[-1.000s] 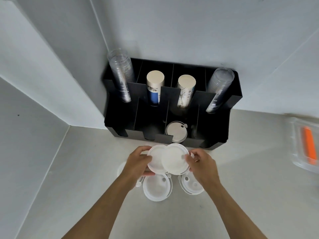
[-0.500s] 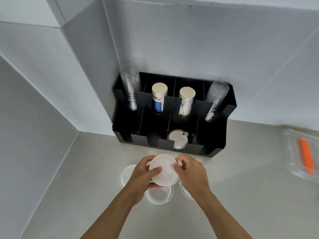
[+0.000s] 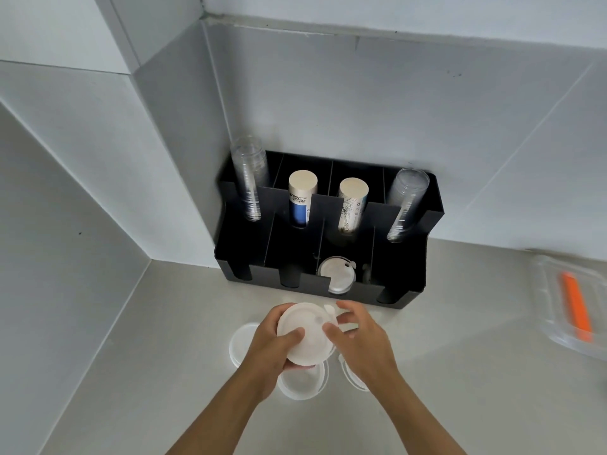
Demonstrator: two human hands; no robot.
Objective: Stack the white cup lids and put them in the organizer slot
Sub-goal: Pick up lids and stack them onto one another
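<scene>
My left hand (image 3: 267, 351) grips a small stack of white cup lids (image 3: 305, 330) from the left, thumb on top. My right hand (image 3: 363, 343) touches the stack's right edge with its fingers spread over it. Under my hands, three more white lids lie on the counter: one at the left (image 3: 239, 343), one in the middle (image 3: 303, 382), one at the right (image 3: 349, 372), partly hidden. The black organizer (image 3: 404, 290) stands against the wall behind. Its third front slot holds white lids (image 3: 336, 274).
The organizer's back row holds two stacks of clear cups (image 3: 249, 178) (image 3: 405, 201) and two stacks of paper cups (image 3: 300, 198) (image 3: 351, 203). A clear box with an orange item (image 3: 576, 305) sits on the counter at the right. Walls close the corner at left and behind.
Two lids held side by side a second ago are now one stack in my left hand. My right hand's fingers have loosened on it. The view has tilted up.
</scene>
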